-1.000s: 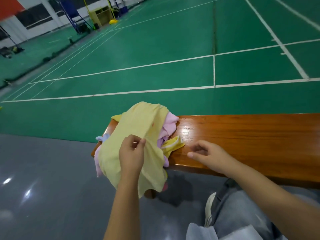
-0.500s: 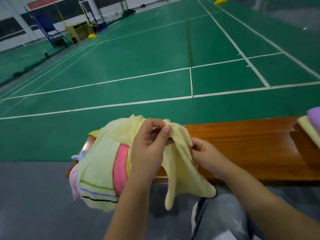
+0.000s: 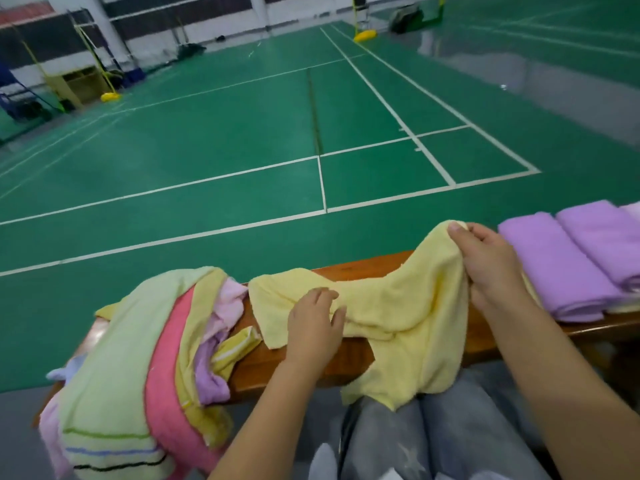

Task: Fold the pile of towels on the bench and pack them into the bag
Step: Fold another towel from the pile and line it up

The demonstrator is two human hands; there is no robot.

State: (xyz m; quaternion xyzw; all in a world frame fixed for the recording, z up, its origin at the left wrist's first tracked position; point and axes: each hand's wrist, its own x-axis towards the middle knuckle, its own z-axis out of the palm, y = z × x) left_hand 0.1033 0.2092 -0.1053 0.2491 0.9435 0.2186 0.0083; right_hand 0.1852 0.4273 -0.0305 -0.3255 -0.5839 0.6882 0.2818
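Now left hand (image 3: pixel 317 320) flat on yellow towel (image 3: pixel 401 303); right hand (image 3: pixel 488 261) pinches corner.

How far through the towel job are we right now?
Done: folded purple towels lie on the bench at the right. In hand: the right hand pinches a corner of the yellow towel while the left hand rests on it, spreading it across the bench. Left: the unfolded pile at the bench's left end, plus all the packing; no bag is in view.

Head camera looks down, close over bench (image 3: pixel 349 271).
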